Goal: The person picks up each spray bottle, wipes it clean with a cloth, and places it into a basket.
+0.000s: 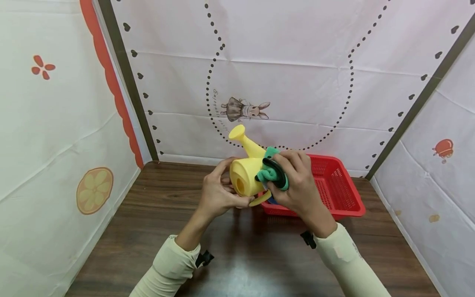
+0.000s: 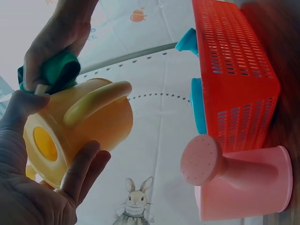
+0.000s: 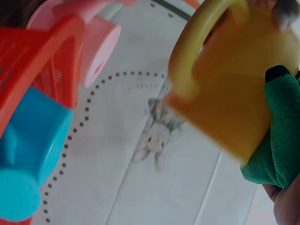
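Note:
A yellow toy watering can (image 1: 248, 175) is held up above the table, tilted, its sprinkler spout toward the back wall. My left hand (image 1: 220, 189) grips it from the left, thumb below and fingers around the body. In my right hand (image 1: 298, 179) is a bunched green cloth (image 1: 270, 175) with a dark edge, pressed against the can's side. The left wrist view shows the can's handle (image 2: 96, 103) and its round opening. Part of the cloth (image 3: 279, 136) lies against the can in the right wrist view.
A red perforated basket (image 1: 335, 185) stands on the brown wooden table (image 1: 167, 231) behind my right hand. Inside it is a blue watering can (image 3: 35, 131). Beside the basket stands a pink watering can (image 2: 243, 185). Printed cloth walls (image 1: 282, 82) enclose the table.

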Available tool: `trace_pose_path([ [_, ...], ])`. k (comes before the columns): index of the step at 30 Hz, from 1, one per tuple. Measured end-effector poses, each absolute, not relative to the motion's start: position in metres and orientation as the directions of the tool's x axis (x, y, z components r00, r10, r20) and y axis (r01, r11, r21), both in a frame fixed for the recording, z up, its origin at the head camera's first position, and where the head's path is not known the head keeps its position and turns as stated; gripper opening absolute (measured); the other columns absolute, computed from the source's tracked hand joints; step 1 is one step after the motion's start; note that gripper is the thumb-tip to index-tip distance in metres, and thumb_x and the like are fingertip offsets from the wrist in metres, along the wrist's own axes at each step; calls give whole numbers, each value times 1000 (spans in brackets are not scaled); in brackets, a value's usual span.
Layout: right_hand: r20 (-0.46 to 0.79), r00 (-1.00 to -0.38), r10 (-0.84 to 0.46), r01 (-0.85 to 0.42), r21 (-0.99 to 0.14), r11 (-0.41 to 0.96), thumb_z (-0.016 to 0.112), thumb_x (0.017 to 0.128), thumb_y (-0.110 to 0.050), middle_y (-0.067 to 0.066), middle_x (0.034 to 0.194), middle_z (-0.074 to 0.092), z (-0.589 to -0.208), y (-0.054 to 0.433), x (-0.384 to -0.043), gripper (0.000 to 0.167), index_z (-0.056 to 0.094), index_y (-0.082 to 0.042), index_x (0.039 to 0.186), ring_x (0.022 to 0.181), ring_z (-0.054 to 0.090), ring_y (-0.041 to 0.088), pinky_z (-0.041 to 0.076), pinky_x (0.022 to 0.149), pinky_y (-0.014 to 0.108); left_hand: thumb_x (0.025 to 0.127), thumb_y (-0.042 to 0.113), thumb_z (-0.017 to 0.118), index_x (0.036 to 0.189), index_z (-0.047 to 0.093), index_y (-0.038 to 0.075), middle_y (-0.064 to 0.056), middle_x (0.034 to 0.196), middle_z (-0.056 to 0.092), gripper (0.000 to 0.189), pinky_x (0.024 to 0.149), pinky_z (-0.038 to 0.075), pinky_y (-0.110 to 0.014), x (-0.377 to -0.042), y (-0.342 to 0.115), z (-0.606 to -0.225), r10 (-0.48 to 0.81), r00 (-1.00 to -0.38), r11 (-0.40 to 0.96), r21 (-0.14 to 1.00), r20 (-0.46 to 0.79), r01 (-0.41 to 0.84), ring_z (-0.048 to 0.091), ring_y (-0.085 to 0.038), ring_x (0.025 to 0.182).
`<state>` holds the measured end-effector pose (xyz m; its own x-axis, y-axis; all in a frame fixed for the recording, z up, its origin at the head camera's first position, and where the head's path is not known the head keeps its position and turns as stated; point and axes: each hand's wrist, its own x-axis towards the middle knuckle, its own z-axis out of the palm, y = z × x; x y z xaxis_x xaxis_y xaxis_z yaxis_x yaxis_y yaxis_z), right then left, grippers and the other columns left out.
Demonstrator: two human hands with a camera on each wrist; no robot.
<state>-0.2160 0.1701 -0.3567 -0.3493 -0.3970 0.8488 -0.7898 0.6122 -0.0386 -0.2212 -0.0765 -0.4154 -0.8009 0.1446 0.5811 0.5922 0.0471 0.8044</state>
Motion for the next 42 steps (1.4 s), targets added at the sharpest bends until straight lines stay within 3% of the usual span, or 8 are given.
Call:
trace_pose_path([
  [8,834,-292,-468,-805,49,591,90,78,-21,18,126,71,-355,142,-197,61,70,-3,133,124,60,39,52,105,60,66,-11,92,155,63,12,-22,139,74,97,64,69,-35,-220,-73,-415,136,-849,-16,858,511,514,83,-14,82],
  [14,828,-235,-509,-799,133,586,93,79,-25,16,126,71,-351,132,-189,63,70,-3,134,125,61,37,54,105,56,74,-6,97,157,62,8,-24,140,72,91,73,69,-30,-222,-72,-412,116,-839,-11,845,532,535,84,-25,90],
  [17,827,-227,-515,-802,141,581,94,79,-26,16,127,70,-349,132,-189,65,69,-4,135,126,61,37,54,105,56,72,-7,98,156,62,8,-24,140,72,92,73,70,-31,-222,-72,-410,116,-833,-32,840,541,541,84,-28,90],
  [25,829,-246,-502,-802,117,585,94,76,-22,16,126,70,-345,142,-196,66,69,-4,135,126,61,38,53,103,59,64,-14,92,153,58,3,-26,137,68,96,75,71,-35,-222,-75,-411,129,-847,-125,856,515,501,84,-15,88],
  [34,843,-303,-444,-758,69,648,90,81,-25,22,123,70,-346,170,-211,59,71,0,130,118,62,42,53,98,60,68,-1,98,151,57,0,-28,137,72,92,78,72,-40,-222,-81,-409,143,-845,-128,856,516,501,86,-17,92],
  [42,852,-307,-424,-751,57,657,87,83,-27,22,121,70,-348,175,-213,55,71,0,129,116,61,41,50,93,60,74,-4,95,165,50,11,-26,150,64,103,81,72,-40,-226,-82,-411,181,-812,-158,831,556,534,85,-19,96],
])
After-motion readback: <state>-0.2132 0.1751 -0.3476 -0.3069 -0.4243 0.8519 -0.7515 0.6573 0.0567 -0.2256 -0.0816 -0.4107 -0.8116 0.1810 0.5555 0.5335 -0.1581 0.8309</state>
